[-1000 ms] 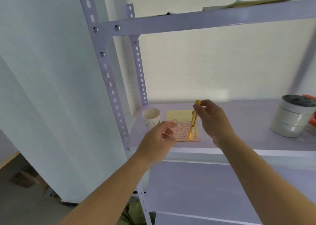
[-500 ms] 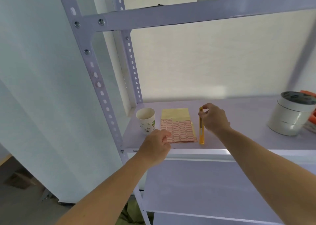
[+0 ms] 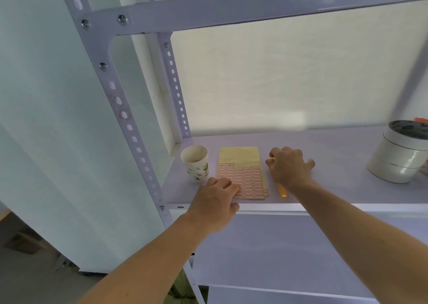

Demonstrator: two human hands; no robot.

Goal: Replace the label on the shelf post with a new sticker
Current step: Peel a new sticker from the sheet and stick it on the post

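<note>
**Both hands down on the shelf, at the sticker sheet**

I stood by the metal rack and saw the person reaching onto the middle shelf point(image 3: 347, 165) with both bare arms. The sticker sheet point(image 3: 247, 178) lay flat near the front edge of this shelf. Its upper part was bare yellow backing and its lower part held rows of small pink labels.

The left hand point(image 3: 217, 202) rested on the near left corner of the sheet, knuckles up and fingers bent. I could not tell whether it pinched the paper or only pressed on it.

The right hand point(image 3: 289, 167) lay just to the right of the sheet, on top of a yellow utility knife point(image 3: 282, 191) that lay on the shelf. Only the near end of the knife and a small bit at the far side of the hand showed. So I could not tell if the fingers clasped it or only covered it.

A paper cup point(image 3: 195, 165) with a green leaf print stood upright just left of the sheet. The shelf post point(image 3: 136, 144), the front left one with a row of holes, rose to the left of the cup. A faint pinkish patch point(image 3: 120, 108) showed on its face, well above the shelf, and neither hand touched it. Far to the right stood a stack of white tape rolls point(image 3: 398, 158).
</note>
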